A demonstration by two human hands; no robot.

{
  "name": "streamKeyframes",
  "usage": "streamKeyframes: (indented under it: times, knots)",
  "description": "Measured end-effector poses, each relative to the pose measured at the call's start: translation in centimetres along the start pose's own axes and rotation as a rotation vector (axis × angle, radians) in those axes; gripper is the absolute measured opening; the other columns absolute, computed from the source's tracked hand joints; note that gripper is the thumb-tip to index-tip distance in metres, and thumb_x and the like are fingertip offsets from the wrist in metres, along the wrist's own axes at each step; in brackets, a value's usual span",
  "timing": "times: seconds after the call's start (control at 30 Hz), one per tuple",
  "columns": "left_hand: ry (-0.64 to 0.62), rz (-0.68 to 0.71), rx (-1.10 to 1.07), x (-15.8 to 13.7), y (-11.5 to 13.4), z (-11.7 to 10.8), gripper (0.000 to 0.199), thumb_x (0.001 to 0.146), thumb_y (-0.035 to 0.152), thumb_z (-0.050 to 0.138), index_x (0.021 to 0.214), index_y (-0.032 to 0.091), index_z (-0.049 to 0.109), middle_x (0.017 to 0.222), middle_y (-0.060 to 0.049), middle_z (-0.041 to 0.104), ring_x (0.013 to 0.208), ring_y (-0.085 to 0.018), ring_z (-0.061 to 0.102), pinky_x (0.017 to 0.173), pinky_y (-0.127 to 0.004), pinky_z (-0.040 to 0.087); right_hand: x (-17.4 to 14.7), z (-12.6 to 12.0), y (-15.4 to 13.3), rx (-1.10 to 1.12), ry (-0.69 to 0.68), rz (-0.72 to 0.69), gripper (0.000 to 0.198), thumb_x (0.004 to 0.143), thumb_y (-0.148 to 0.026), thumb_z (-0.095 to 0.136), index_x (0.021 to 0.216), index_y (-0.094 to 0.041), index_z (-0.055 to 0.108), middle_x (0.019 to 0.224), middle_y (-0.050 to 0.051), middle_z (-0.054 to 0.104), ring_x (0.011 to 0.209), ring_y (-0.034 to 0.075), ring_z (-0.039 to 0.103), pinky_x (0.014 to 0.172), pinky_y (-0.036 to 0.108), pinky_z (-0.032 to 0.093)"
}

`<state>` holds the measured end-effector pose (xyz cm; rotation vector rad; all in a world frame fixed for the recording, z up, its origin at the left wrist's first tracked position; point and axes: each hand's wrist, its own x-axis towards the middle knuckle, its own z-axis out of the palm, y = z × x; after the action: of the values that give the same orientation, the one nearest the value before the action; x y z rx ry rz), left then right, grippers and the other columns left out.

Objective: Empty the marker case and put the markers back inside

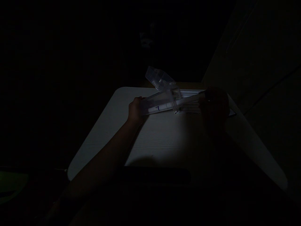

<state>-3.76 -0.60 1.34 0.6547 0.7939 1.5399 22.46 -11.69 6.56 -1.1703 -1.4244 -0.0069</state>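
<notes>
My left hand (135, 110) is closed round the left end of a clear plastic pen box (152, 99), which is tilted slightly up to the right. The box's hinged clear lid (160, 78) stands open above its mouth. A white pen-like stick with a purple mark (162, 107) lies partly inside the box and sticks out to the right. My right hand (213, 106), deep in shadow, is closed at the outer end of this white pen; its fingers show only faintly. Behind the box and right hand lie several slim white sticks (188, 110), perhaps pens, partly hidden.
A pale wood-grain table (160, 138) with rounded corners lies under my hands, its front in shadow. A dark thin edge (232, 113) pokes out right of my right hand. A green object (13, 185) is at the lower left. The surroundings are very dark.
</notes>
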Motion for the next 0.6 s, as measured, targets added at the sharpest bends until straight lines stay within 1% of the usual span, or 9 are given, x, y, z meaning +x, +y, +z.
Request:
streamKeyframes:
  times: [0.07, 0.17, 0.27, 0.37, 0.5, 0.6]
  knots:
    - [0.039, -0.015, 0.03, -0.1, 0.1, 0.1, 0.029, 0.088, 0.046, 0.074, 0.087, 0.018, 0.069, 0.076, -0.008, 0.072, 0.073, -0.025, 0.073, 0.072, -0.035, 0.059, 0.2, 0.3, 0.5, -0.027, 0.006, -0.041, 0.031, 0.101, -0.042, 0.065, 0.129, -0.029, 0.063, 0.125, 0.01, 0.075, 0.103, 0.021, 0.076, 0.083, 0.038, 0.065]
    - [0.061, -0.017, 0.046, -0.5, 0.4, 0.6, 0.027, 0.088, 0.045, 0.073, 0.087, 0.018, 0.069, 0.075, -0.007, 0.072, 0.073, -0.026, 0.073, 0.072, -0.036, 0.06, 0.4, 0.8, 1.4, -0.037, 0.017, -0.123, 0.033, 0.1, -0.05, 0.062, 0.125, -0.03, 0.066, 0.113, 0.008, 0.077, 0.093, 0.021, 0.075, 0.075, 0.037, 0.065]
    - [0.095, 0.01, 0.059, -0.7, 0.5, 1.0, 0.026, 0.087, 0.044, 0.072, 0.086, 0.018, 0.067, 0.075, -0.006, 0.072, 0.07, -0.025, 0.072, 0.069, -0.035, 0.059, 0.4, 1.3, 2.0, -0.002, 0.011, -0.191, 0.036, 0.1, -0.053, 0.061, 0.126, -0.028, 0.068, 0.113, 0.009, 0.077, 0.093, 0.021, 0.074, 0.075, 0.037, 0.064]
    - [0.093, 0.007, 0.079, -0.8, 0.6, 1.1, 0.03, 0.087, 0.047, 0.073, 0.085, 0.019, 0.066, 0.074, -0.006, 0.071, 0.071, -0.025, 0.072, 0.069, -0.035, 0.059, 0.3, 1.4, 2.1, -0.01, -0.008, -0.166, 0.035, 0.101, -0.049, 0.062, 0.127, -0.028, 0.069, 0.117, 0.01, 0.077, 0.099, 0.023, 0.074, 0.08, 0.038, 0.064]
    - [0.089, 0.022, 0.11, -0.6, 0.6, 0.9, 0.031, 0.087, 0.049, 0.073, 0.082, 0.019, 0.065, 0.075, -0.006, 0.072, 0.073, -0.025, 0.074, 0.073, -0.035, 0.06, 0.2, 1.3, 1.8, -0.006, -0.016, -0.108, 0.031, 0.103, -0.047, 0.059, 0.126, -0.028, 0.068, 0.115, 0.009, 0.078, 0.097, 0.022, 0.074, 0.079, 0.038, 0.064]
    - [0.086, 0.025, 0.107, -0.6, 0.5, 0.9, 0.033, 0.087, 0.051, 0.072, 0.082, 0.019, 0.066, 0.076, -0.007, 0.073, 0.075, -0.026, 0.075, 0.074, -0.036, 0.061, 0.3, 1.1, 1.4, -0.018, -0.004, -0.106, 0.026, 0.102, -0.042, 0.062, 0.12, -0.027, 0.072, 0.115, 0.01, 0.078, 0.1, 0.022, 0.074, 0.081, 0.038, 0.064]
